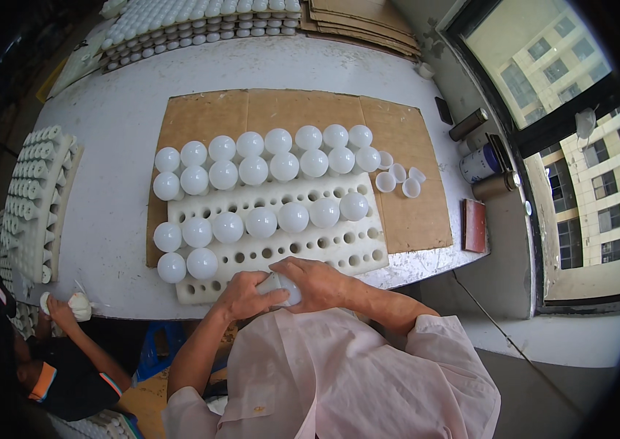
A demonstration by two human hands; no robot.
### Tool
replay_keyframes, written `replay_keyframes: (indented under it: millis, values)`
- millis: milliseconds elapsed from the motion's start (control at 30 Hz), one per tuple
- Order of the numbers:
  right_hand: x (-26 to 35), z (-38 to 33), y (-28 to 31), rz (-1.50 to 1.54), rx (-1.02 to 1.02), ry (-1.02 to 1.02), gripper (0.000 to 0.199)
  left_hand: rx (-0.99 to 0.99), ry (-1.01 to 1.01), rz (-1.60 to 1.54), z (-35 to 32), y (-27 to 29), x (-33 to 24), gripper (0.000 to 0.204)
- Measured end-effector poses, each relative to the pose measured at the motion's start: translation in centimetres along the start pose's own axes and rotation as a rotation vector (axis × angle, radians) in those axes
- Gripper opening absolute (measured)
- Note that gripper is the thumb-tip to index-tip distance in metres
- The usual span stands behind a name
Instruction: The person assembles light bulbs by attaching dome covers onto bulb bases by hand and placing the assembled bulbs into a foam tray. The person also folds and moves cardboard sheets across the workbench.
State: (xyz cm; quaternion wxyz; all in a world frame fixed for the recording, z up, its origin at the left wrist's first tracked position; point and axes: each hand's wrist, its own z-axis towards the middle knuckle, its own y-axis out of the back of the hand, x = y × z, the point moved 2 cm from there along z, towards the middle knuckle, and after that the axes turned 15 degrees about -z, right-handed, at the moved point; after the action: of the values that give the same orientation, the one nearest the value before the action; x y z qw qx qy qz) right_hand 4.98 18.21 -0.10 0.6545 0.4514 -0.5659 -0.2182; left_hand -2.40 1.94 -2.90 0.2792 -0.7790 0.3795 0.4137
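Close to my body, at the near edge of a white foam tray (211, 293), I hold a white light bulb (290, 290) between both hands. My left hand (244, 294) is closed round its left side, and my right hand (315, 284) wraps it from the right and top. The fingers hide most of the bulb. Rows of round white bulbs (261, 222) stand in the tray's holes, domes up. The near row has two bulbs (201, 263) at its left end, with bare holes to their right.
Several small white plastic cups (411, 188) lie on the brown cardboard (427, 219). Flasks (468, 124), a blue-and-white can (479, 164) and a dark red box (474, 225) stand by the window. Stacked bulb trays (200, 29) fill the back. A co-worker's hand (65, 314) is at the left.
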Motion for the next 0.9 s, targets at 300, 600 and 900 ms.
replay_keyframes:
  millis: [300,600,900]
  values:
    - [0.3,0.5,-2.1,0.170,-0.382,0.205,0.060,-0.084,-0.212,-0.001,0.0,-0.3,1.4,0.052]
    - [0.4,0.9,-4.1,0.285,-0.331,0.249,0.049,-0.102,-0.046,-0.044,-1.1,-0.4,3.1,0.048]
    - [-1.3,5.3,-4.9,0.109,-0.361,0.009,0.058,-0.272,-0.043,-0.712,-1.6,3.7,10.0,0.044]
